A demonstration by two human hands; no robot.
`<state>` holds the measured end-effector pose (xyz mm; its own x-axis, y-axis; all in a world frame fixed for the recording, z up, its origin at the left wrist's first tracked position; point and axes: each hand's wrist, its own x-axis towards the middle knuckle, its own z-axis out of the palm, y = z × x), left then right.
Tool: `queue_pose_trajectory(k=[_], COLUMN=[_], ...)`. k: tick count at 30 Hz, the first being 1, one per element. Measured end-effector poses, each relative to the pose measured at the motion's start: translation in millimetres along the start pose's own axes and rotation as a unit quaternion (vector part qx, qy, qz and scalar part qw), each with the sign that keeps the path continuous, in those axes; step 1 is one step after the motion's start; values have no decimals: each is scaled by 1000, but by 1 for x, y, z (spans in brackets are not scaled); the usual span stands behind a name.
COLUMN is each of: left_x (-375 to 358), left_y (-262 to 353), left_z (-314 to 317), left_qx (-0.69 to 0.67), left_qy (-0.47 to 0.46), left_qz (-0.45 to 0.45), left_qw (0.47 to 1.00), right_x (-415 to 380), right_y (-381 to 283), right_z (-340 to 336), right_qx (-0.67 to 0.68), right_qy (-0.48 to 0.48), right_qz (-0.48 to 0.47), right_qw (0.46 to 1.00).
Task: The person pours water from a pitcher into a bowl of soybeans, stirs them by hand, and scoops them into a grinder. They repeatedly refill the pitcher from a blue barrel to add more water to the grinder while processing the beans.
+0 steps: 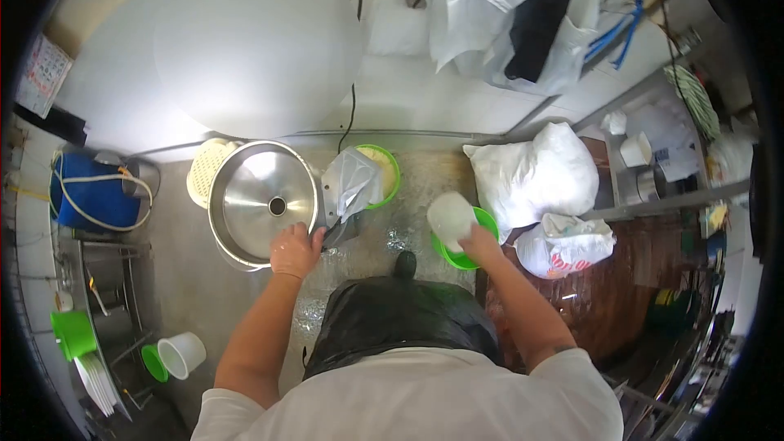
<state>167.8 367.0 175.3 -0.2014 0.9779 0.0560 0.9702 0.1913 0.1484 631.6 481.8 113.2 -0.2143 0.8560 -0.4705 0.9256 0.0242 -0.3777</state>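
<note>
On the left stands a wide round steel basin (245,188) with a small hole in its middle. My left hand (296,251) is on its near right rim, fingers curled over the edge and thumb apart. My right hand (482,245) grips a rounded whitish vessel (451,219), like a bowl or scoop, tilted above a bright green tub (462,260). The vessel hides much of the tub, and its contents cannot be made out. Beside the basin, a grey plastic bag (353,180) covers something. Behind the bag sits another green tub (395,173) with pale contents.
A large stuffed white sack (535,171) and a smaller printed sack (563,247) lie on the right. A yellowish perforated basket (206,170) is behind the basin. At left are a blue container (94,196) with a hose and a metal rack (118,302). The floor (318,310) looks wet.
</note>
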Motion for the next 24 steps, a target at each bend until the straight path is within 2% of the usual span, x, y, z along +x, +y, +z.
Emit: queue_pose_trajectory(k=[1, 3, 4, 6, 8, 9, 10, 12, 13, 14, 16, 18, 22, 24], left_x=[-1, -6, -9, -15, -13, -14, -16, -19, -22, -24, -28, -30, -30, -35], left_y=[-1, -3, -3, -6, -12, -7, -7, -11, -11, -12, -13, -16, -49, -52], left_z=[-1, -1, -1, 3, 9, -2, -3, -4, -7, -12, -18, -9, 16, 41], left_qx=[-12, -28, -37, -52, -73, -61, -64, -69, -63, -64, -55, -54, 76, 86], left_qy=[6, 12, 12, 6, 0, -43, -47, -49, -62, -66, -73, -75, -53, -47], left_qz=[14, 42, 43, 62, 56, 36, 53, 41, 47, 68, 105, 79, 267, 158], left_qw=[1000, 999, 998, 997, 996, 997, 995, 996, 995, 993, 990, 993, 959, 983], right_x=[-29, -109, -144, -216, -284, -316, -344, -394, -425, -451, -500, -554, -659, -707], right_y=[40, 64, 70, 73, 65, 60, 67, 93, 59, 46, 30, 24, 4, 4], right_z=[35, 64, 78, 109, 141, 158, 188, 256, 236, 241, 263, 300, 380, 450], right_qx=[63, 155, 159, 181, 199, 212, 215, 387, 455, 462, 485, 483, 494, 499], right_qy=[65, 127, 137, 162, 204, 237, 244, 252, 228, 239, 306, 332, 373, 404], right_qz=[-11, 56, 67, 186, 242, 282, 296, 357, 407, 418, 494, 530, 569, 593], right_qw=[996, 978, 975, 952, 927, 905, 898, 812, 758, 745, 654, 613, 541, 486])
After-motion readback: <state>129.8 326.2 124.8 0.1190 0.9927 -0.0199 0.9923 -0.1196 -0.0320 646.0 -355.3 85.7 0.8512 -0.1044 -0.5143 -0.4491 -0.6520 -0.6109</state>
